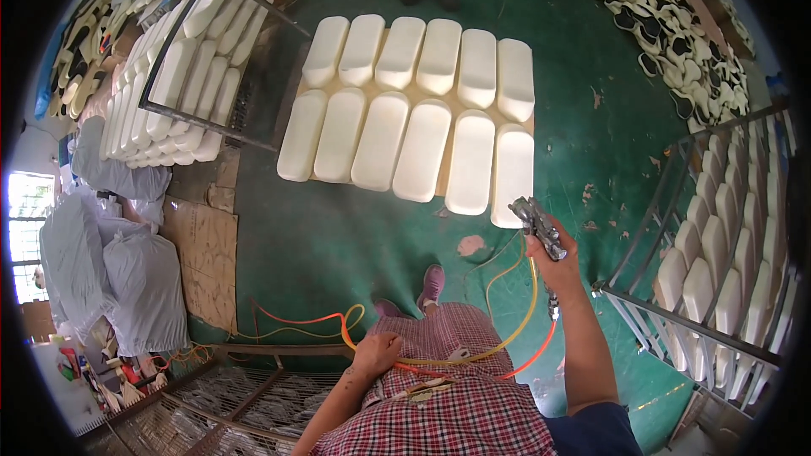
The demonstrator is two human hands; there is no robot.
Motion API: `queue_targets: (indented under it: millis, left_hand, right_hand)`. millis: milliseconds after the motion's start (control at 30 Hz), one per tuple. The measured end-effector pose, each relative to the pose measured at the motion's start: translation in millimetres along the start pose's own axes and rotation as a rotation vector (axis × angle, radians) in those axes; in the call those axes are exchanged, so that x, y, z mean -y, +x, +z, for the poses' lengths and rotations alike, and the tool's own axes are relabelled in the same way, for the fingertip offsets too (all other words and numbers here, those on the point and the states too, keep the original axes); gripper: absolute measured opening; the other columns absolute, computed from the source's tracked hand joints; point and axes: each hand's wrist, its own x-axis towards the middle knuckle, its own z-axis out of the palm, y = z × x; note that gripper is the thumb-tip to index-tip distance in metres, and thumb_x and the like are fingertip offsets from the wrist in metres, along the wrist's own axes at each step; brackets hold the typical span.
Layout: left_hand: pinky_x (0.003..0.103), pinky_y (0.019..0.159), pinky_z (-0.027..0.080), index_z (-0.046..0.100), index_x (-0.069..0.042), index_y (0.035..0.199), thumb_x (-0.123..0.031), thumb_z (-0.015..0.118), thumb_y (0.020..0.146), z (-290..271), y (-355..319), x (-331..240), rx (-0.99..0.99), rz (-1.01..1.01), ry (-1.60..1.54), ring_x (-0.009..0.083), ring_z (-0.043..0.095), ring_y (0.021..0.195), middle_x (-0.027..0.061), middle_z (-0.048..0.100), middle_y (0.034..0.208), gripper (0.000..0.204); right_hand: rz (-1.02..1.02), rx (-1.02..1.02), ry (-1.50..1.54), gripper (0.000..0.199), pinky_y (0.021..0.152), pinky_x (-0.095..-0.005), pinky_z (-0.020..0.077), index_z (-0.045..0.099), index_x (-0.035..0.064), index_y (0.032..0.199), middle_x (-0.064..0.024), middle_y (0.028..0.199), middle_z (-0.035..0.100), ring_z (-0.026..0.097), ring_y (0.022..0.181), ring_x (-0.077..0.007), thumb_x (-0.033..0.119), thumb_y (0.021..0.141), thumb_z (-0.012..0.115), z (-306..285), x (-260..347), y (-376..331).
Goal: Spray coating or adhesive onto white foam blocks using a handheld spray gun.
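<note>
Right hand [559, 255] fingers clamped on metal spray gun [537, 226], just off near right corner of white foam blocks [414, 110]; left hand [378, 353] fingers closed on hoses [473, 355]; bare green floor [338, 245] between blocks and feet

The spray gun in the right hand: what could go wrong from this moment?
1. The orange and yellow hoses loop across the person's lap to the left hand; they might snag or pull the spray gun off aim.
2. The right hand holds the gun beside the white foam blocks; spray could land on the green floor.
</note>
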Motion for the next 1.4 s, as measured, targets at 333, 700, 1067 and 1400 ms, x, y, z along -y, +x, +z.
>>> queue_targets:
  millis: [333,700,1067,1400]
  left_hand:
    - [0.047,0.076,0.049,0.067,-0.008,0.089,-0.035,0.050,0.087,2,2,-2,0.026,-0.007,0.024,0.0376,0.062,0.084,0.0190,0.065,0.086,0.032]
    - [0.047,0.075,0.049,0.067,-0.008,0.089,-0.035,0.049,0.087,10,-7,5,0.001,0.010,-0.036,0.0378,0.062,0.084,0.0186,0.065,0.086,0.032]
    - [0.048,0.074,0.048,0.065,-0.008,0.088,-0.034,0.047,0.088,29,-31,24,0.014,0.041,-0.040,0.0394,0.061,0.083,0.0197,0.064,0.085,0.031]
    - [0.048,0.075,0.048,0.065,-0.007,0.089,-0.034,0.047,0.088,63,-69,30,0.001,0.076,-0.026,0.0395,0.061,0.085,0.0204,0.064,0.085,0.033]
  right_hand:
    - [-0.014,-0.011,0.050,0.040,0.063,-0.0225,0.0478,0.056,0.0020,0.120,-0.0021,0.086,0.064,0.056,0.071,-0.0064,0.010,0.083,0.067,0,-11,13]
    - [0.024,0.020,0.037,0.041,0.059,-0.0224,0.0485,0.055,0.0017,0.121,-0.0027,0.084,0.064,0.058,0.066,-0.0074,0.008,0.082,0.067,-3,-13,17]
    - [0.045,0.186,-0.041,0.043,0.063,-0.0253,0.0500,0.054,0.0010,0.122,-0.0027,0.089,0.064,0.057,0.071,-0.0089,0.011,0.083,0.068,-6,-30,-62]
    - [-0.092,0.227,-0.199,0.043,0.075,-0.0282,0.0490,0.056,0.0037,0.118,-0.0086,0.088,0.067,0.063,0.078,-0.0160,0.017,0.079,0.070,1,-20,-120]
